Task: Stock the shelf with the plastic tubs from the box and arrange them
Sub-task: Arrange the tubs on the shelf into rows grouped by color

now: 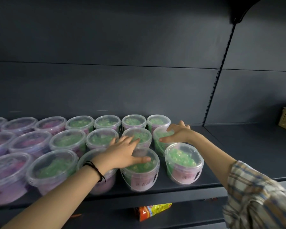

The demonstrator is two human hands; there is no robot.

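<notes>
Your dark shelf [238,154] carries three rows of clear lidded tubs [66,141], purple-filled at the left and green-filled toward the right. The front green tubs wear pink labels [143,182] with dark handwriting too blurred to read. Your left hand [125,149] lies flat on the front tub [139,168], fingers spread apart over its lid, thumb on top. Your right hand [177,133] grasps the end tub [159,133] of the middle row, thumb along the near rim, fingers bent over the far rim
</notes>
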